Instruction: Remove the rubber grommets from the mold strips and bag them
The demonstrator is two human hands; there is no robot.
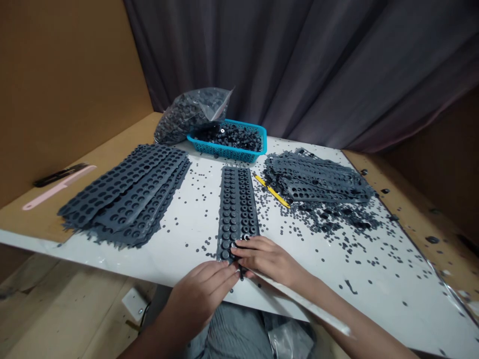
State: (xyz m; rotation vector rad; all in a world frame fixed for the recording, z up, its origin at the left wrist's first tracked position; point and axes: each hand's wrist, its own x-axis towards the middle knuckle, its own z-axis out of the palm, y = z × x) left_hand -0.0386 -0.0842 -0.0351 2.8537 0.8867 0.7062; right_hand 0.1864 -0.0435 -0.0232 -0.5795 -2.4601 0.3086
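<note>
A dark grey moulded rubber sheet (236,199) with rows of round raised pieces lies lengthwise in front of me on the white table. My left hand (202,289) has its fingers together, pinching the sheet's near left corner. My right hand (267,259) rests over the near right end, fingertips on the round pieces. A long thin white stick (310,303) runs out from under its palm along the forearm; its front end is hidden between the hands. Whatever lies right between the fingertips is covered.
At left are stacked rubber sheets (127,199), a pink knife-shaped tool (60,187) and a black one (62,174). Behind stand a blue basket (228,150) of small black pieces and a filled plastic bag (187,114). Punched sheets (322,177), a yellow tool (272,191) and scattered bits lie right.
</note>
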